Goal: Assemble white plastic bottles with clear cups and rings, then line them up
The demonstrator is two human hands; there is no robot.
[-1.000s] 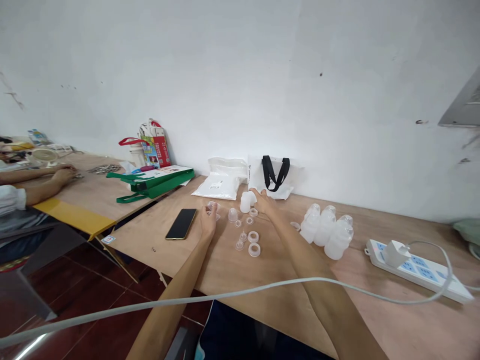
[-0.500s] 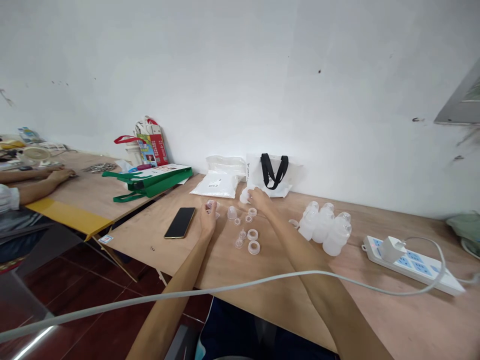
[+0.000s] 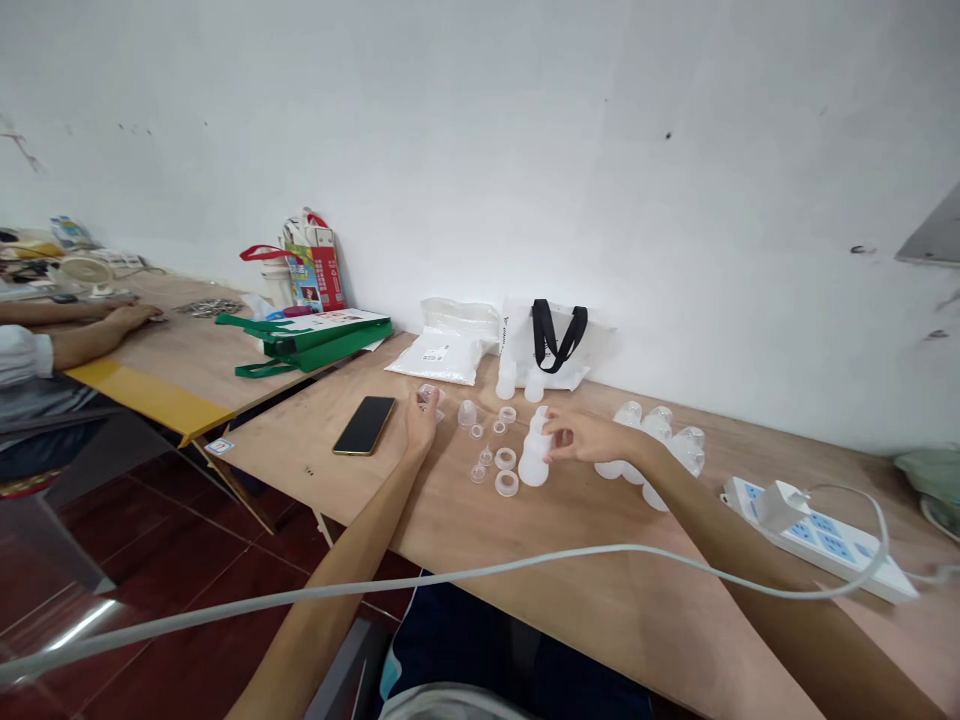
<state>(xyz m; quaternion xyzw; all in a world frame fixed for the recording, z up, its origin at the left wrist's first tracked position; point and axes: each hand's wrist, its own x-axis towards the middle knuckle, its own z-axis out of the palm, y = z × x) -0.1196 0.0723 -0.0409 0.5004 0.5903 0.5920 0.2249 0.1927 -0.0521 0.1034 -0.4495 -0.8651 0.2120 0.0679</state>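
My right hand (image 3: 589, 438) pinches the top of a translucent plastic bottle (image 3: 534, 462) that stands on the wooden table (image 3: 585, 580). My left hand (image 3: 421, 422) rests on the table with its fingers closed on a small clear part (image 3: 429, 394). Between the hands lie several small clear rings and caps (image 3: 504, 470). Two more small bottles (image 3: 519, 381) stand farther back. A cluster of assembled bottles (image 3: 664, 440) sits behind my right wrist.
A black phone (image 3: 364, 425) lies left of my left hand. White plastic bags (image 3: 442, 352) and a white bag with black handles (image 3: 559, 340) lean on the wall. A power strip (image 3: 817, 538) and its white cable (image 3: 450, 578) lie right. Another person's arms (image 3: 82, 335) rest on the left table.
My right hand has drawn back from the far bottles and come nearer, bringing one bottle down beside the rings. My left hand has stayed put with its clear part.
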